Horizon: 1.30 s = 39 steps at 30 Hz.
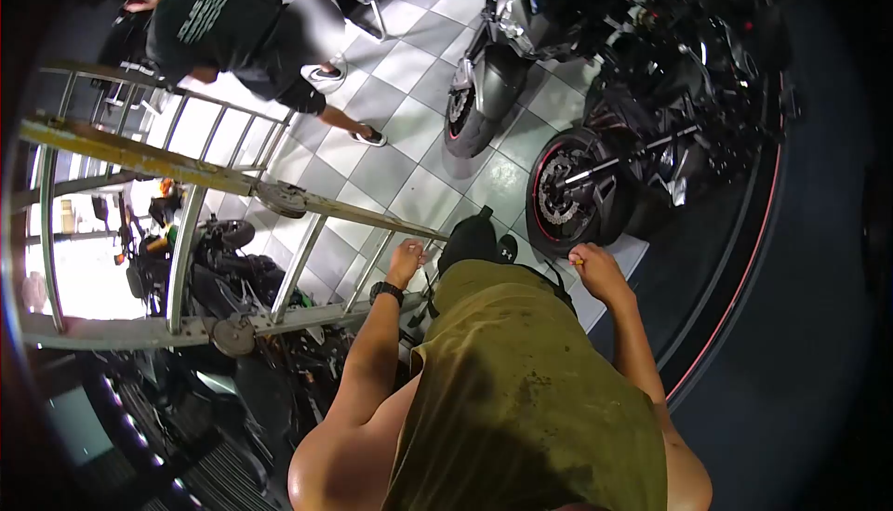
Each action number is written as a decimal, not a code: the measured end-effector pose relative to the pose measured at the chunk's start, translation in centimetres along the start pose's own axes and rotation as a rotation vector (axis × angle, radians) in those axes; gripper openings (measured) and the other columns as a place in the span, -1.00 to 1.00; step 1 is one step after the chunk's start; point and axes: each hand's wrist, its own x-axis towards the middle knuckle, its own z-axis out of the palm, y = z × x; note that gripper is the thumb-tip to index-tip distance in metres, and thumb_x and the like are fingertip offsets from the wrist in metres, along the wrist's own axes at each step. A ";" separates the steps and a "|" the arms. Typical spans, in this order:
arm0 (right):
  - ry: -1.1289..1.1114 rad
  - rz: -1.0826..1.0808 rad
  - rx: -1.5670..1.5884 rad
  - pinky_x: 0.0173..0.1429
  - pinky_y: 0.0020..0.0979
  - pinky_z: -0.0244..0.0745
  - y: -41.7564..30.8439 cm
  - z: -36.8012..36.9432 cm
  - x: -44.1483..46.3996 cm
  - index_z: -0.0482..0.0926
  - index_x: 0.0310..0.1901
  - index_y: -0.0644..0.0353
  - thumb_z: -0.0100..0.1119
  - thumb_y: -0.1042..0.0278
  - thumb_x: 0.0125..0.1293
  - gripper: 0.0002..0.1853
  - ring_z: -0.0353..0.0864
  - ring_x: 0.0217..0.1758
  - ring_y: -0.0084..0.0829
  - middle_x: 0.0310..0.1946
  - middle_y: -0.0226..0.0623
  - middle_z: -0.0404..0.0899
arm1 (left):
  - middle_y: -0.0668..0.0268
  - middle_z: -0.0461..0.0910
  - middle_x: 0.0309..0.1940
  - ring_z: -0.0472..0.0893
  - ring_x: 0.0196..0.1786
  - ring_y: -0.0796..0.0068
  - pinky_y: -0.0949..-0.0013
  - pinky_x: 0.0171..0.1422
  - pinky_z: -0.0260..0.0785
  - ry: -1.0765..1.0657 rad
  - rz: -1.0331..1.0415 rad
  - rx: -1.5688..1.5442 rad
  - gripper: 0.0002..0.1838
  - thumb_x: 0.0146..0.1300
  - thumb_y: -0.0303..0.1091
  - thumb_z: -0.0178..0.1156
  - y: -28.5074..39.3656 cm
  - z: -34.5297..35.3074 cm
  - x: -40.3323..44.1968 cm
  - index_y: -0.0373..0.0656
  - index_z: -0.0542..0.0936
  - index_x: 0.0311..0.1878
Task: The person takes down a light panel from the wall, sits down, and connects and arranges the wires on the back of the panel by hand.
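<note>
My left hand point(406, 262), with a black watch on the wrist, is closed beside the aluminium ladder point(310, 255); what its curled fingers hold, if anything, is too small to make out. On the other side of my body, my right hand point(600, 271) is closed on a small yellow object point(578, 262), near the front wheel point(561, 190) of a dark motorcycle. An olive shirt point(530, 381) covers my torso, with a black shoe point(507, 249) just beyond it.
The ladder's yellow rail point(139, 153) crosses the left side. A person in a dark shirt point(209, 18) stands at the upper left. Several motorcycles stand at the upper right, and more are behind the ladder point(228, 283). A red-lined platform edge point(735, 302) curves along the right.
</note>
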 end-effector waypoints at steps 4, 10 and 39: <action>-0.009 -0.067 -0.018 0.00 0.05 0.49 1.6 -0.6 2.6 0.63 -0.15 0.15 0.15 0.19 0.49 -0.79 0.62 -0.04 0.07 -0.18 -0.08 0.65 | 0.24 0.70 -0.19 0.64 -0.31 0.51 0.40 -0.17 0.52 0.099 0.119 0.026 -0.71 0.56 -0.22 0.14 1.1 0.6 -1.7 -0.22 0.57 0.15; -0.102 -0.256 0.028 -0.04 0.04 0.49 -0.5 0.2 6.3 0.61 -0.19 0.14 0.14 0.20 0.49 -0.80 0.62 -0.09 0.09 -0.23 -0.07 0.63 | 0.28 0.69 -0.22 0.64 -0.21 0.55 0.45 -0.08 0.52 0.370 0.403 -0.061 -0.76 0.54 -0.33 0.15 6.3 -0.5 -2.6 -0.27 0.59 0.11; -0.623 -0.797 -0.483 0.10 0.08 0.55 -33.1 4.4 46.7 0.65 -0.07 0.13 0.16 0.11 0.46 -0.73 0.70 0.06 0.05 -0.10 -0.05 0.71 | 0.09 0.57 -0.20 0.62 -0.16 0.12 0.22 -0.03 0.49 0.679 0.734 -0.141 -0.79 0.38 -0.53 0.23 31.0 -6.2 -0.8 -0.27 0.57 0.06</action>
